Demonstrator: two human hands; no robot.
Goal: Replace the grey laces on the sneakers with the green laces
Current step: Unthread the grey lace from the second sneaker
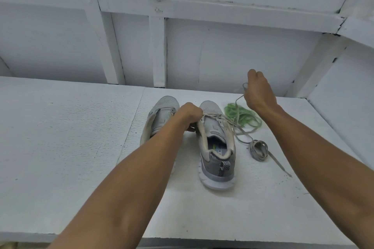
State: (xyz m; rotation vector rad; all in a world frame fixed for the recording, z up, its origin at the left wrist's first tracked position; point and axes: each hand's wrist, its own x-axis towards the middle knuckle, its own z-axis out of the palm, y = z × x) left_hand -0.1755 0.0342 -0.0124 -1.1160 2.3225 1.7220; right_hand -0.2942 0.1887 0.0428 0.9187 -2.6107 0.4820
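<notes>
Grey lace (pixel 238 98) hangs loose across the right sneaker (pixel 218 159), and your right grip (pixel 258 93) has it pinched in curled fingers, held up above the white surface (pixel 70 137). Your left grip (pixel 189 114) is closed round that shoe's collar edge, up by the top eyelets. The left sneaker (pixel 162 115) sits just beside it. Green laces (pixel 240 114) lie in a loose pile near the right shoe's toe, and a coiled grey lace (pixel 259 149) sits off its right side.

Grey sneakers (pixel 214 127), grey laces (pixel 258 149), green laces (pixel 240 115), white surface (pixel 60 127)
One heel tab (pixel 223 168) is showing black-and-white chevrons above a white sole (pixel 216 183).
</notes>
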